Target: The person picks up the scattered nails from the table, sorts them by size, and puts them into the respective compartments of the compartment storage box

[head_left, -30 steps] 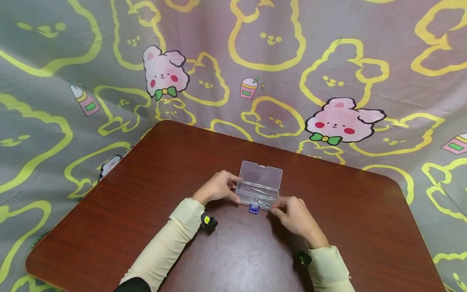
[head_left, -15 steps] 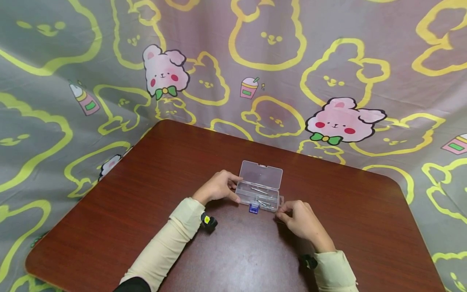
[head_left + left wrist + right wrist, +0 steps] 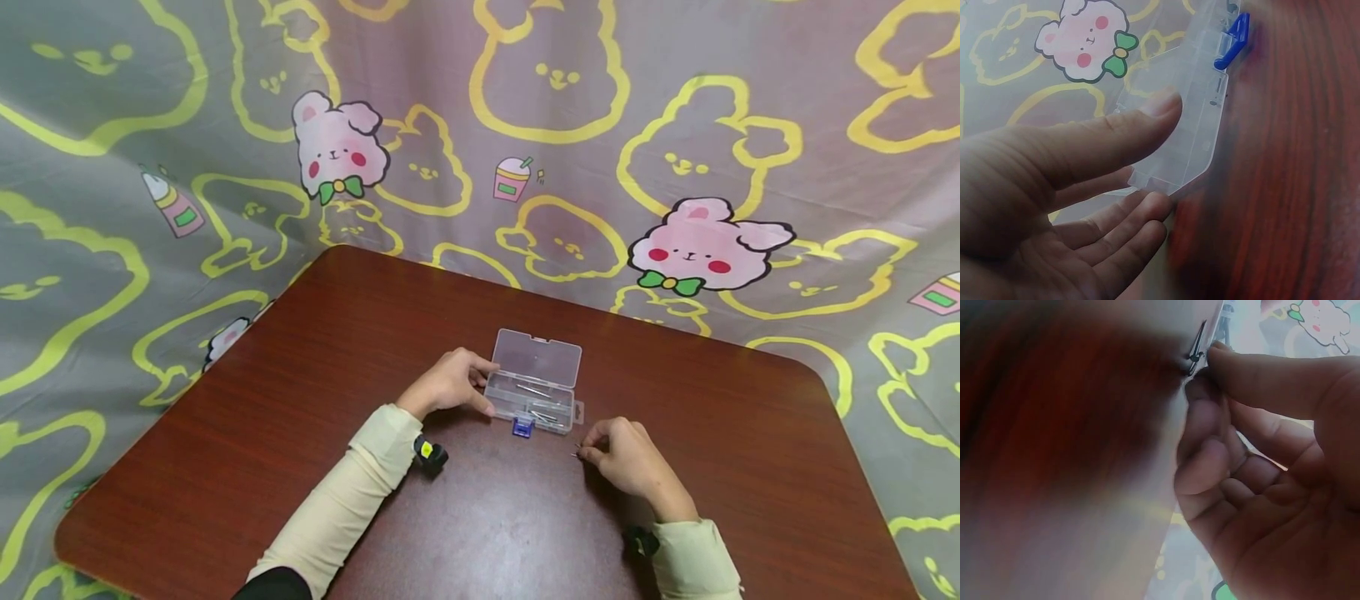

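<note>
A clear plastic box (image 3: 506, 400) with a blue latch (image 3: 522, 427) lies on the table, its lid (image 3: 537, 358) tipped back. Several thin metal pieces (image 3: 543, 417) lie in its compartments. My left hand (image 3: 448, 385) holds the box's left end, thumb toward the front and fingers toward the back; the left wrist view shows the thumb over the box wall (image 3: 1200, 134). Right of the box, just above the table, my right hand (image 3: 628, 457) pinches small, thin metal pieces (image 3: 1196, 350) between thumb and fingertips. Their exact kind is too small to tell.
The brown wooden table (image 3: 360, 333) carries the box near its middle. Behind it hangs a patterned curtain (image 3: 427, 75) along the back and left edges. A clear hanging tab (image 3: 579, 412) sticks out from the box's right end.
My right hand has moved off the box's right front corner, toward the right and nearer to me, and thin metal now shows at its fingertips. The left hand and box have stayed still.
</note>
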